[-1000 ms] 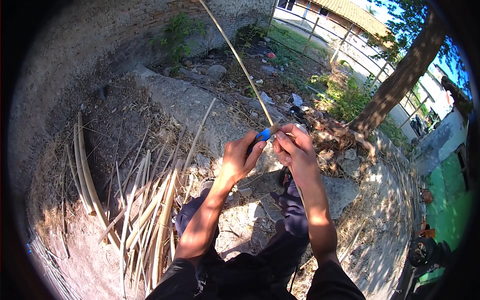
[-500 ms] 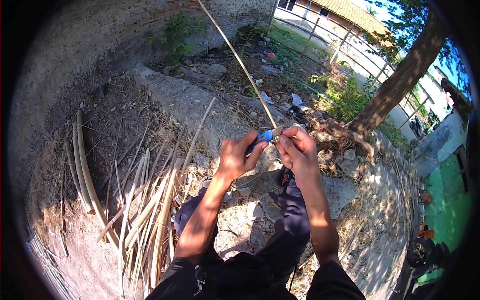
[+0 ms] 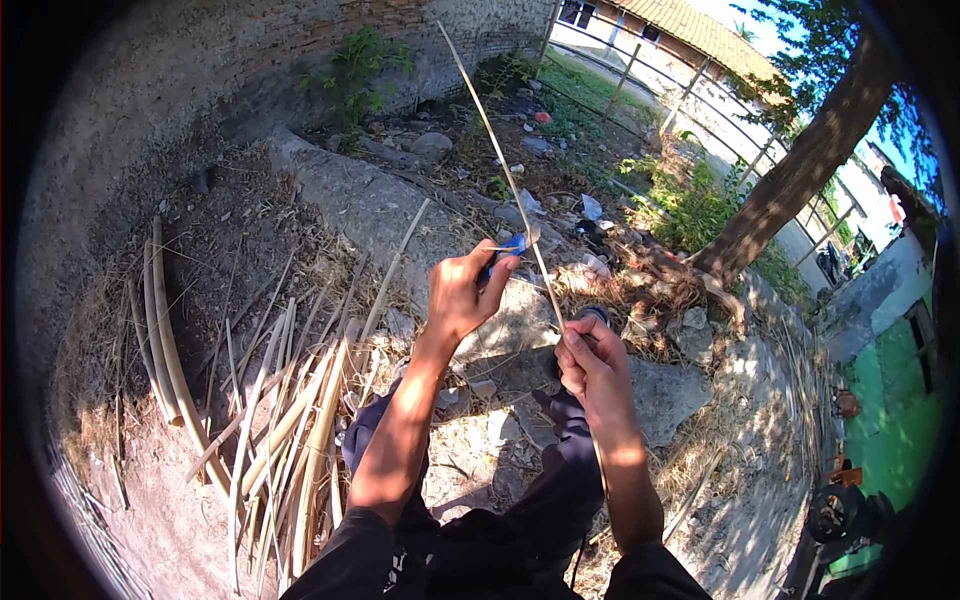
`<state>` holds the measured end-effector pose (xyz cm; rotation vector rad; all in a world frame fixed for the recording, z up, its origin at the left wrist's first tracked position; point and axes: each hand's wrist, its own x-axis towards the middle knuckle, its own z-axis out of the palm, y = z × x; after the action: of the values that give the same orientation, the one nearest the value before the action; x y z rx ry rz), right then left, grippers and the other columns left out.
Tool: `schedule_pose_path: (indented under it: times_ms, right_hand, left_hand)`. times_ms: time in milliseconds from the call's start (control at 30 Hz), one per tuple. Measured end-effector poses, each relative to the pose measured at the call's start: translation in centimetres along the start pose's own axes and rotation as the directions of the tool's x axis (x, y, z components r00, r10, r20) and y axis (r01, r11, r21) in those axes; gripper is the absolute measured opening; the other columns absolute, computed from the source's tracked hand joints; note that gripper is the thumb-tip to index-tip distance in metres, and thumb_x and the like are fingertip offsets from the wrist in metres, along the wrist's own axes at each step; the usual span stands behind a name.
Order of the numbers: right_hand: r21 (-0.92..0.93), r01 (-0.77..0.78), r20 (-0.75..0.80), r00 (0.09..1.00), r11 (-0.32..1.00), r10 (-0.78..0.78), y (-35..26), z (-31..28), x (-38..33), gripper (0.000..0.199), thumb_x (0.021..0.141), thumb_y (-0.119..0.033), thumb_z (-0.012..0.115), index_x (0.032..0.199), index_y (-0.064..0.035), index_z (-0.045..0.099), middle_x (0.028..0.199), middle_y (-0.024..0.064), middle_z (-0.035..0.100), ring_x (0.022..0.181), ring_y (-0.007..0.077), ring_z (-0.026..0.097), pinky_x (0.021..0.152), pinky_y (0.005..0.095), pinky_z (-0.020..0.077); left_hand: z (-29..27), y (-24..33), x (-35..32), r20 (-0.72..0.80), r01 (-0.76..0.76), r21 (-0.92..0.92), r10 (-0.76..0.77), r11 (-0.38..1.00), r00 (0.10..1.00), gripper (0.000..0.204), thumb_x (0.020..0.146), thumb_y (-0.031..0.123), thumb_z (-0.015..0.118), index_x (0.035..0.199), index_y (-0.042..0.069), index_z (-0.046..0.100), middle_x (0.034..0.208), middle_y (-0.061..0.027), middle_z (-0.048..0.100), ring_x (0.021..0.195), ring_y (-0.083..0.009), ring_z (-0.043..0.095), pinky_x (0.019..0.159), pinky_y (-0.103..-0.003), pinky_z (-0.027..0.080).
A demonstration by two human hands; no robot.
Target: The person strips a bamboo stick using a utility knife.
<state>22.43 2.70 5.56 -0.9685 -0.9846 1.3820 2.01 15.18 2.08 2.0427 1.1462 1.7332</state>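
Observation:
My left hand (image 3: 464,295) is closed around the blue handle of a small knife (image 3: 512,246). Its short blade rests against, or right beside, a long thin bamboo strip (image 3: 507,170); which of the two I cannot tell. Lower down, my right hand (image 3: 592,370) pinches that strip between thumb and fingers. From there the strip slants up and away to the left, and its tail hangs past my right wrist toward my leg. A thin pale sliver shows by the knife handle near my left fingers.
Split bamboo lengths (image 3: 290,440) lie heaped at left, near thicker curved poles (image 3: 165,330). A stone slab (image 3: 350,200) crosses the ground ahead. A tree trunk (image 3: 810,160) leans at right beside exposed roots, with a green wall (image 3: 890,430) beyond. A rough wall (image 3: 200,90) stands at far left.
My right hand has drawn down toward me, pulling the bamboo strip along so its far tip sits lower. My left hand with the knife shifted slightly up and left; the hands are now apart.

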Motion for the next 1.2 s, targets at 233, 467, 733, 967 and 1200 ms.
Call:
schedule_pose_path:
  times_ms: [233,467,733,967,1200]
  right_hand:
    - [0.017,-0.138,-0.045,0.989,0.990,0.139,2.9,-1.8,-6.2,0.005,0.110,-0.011,0.065,0.114,-0.0084,0.062,0.079,0.0013,0.057,0.059,0.0024,0.038,0.049,0.0205,0.0253]
    - [0.028,-0.262,-0.090,0.960,0.965,0.264,4.2,-3.4,-14.0,0.004,0.109,-0.007,0.062,0.110,-0.0088,0.059,0.077,0.0028,0.056,0.058,0.0043,0.039,0.048,0.0213,0.0263]
    - [-0.025,-0.338,-0.247,0.914,0.941,0.321,4.3,-5.3,-22.6,0.003,0.109,-0.009,0.063,0.111,-0.0095,0.060,0.070,0.0000,0.052,0.052,0.0045,0.038,0.046,0.0226,0.0267]
    - [-0.097,-0.243,-0.188,0.957,0.965,0.222,3.2,-5.4,-13.2,0.015,0.112,-0.011,0.057,0.127,-0.0082,0.057,0.074,0.0011,0.054,0.053,0.0035,0.038,0.047,0.0225,0.0289]
    - [-0.136,-0.190,-0.039,0.982,0.972,0.186,4.7,-4.7,-10.0,0.017,0.111,-0.009,0.055,0.129,-0.0066,0.056,0.078,0.0019,0.055,0.058,0.0045,0.042,0.050,0.0226,0.0339]
  left_hand:
    - [-0.9,-2.5,0.3,0.003,-0.007,0.143,0.007,0.990,1.000,0.036,0.104,0.038,0.072,0.085,0.008,0.065,0.058,-0.0153,0.060,0.053,-0.0381,0.064,0.052,-0.048,0.047]
    - [-1.7,-6.7,1.2,-0.032,0.160,0.204,-0.157,0.966,0.987,0.046,0.109,0.050,0.062,0.089,0.008,0.066,0.062,-0.0170,0.063,0.059,-0.0405,0.067,0.055,-0.050,0.047]
    - [-2.9,-10.9,1.2,-0.182,0.491,0.107,-0.469,0.864,0.864,0.059,0.111,0.058,0.054,0.095,0.003,0.071,0.067,-0.0151,0.068,0.057,-0.0259,0.062,0.058,-0.039,0.045]
    - [-0.3,-2.5,0.0,0.353,0.644,-0.438,-0.539,0.627,0.765,0.050,0.108,0.058,0.064,0.088,0.013,0.058,0.079,-0.0029,0.073,0.055,-0.0025,0.041,0.052,-0.026,0.032]
    - [0.4,-1.8,-0.8,0.323,0.533,-0.705,-0.458,0.467,0.828,0.041,0.103,0.023,0.080,0.086,0.023,0.043,0.095,-0.0083,0.081,0.048,0.0027,0.030,0.042,-0.022,0.022]
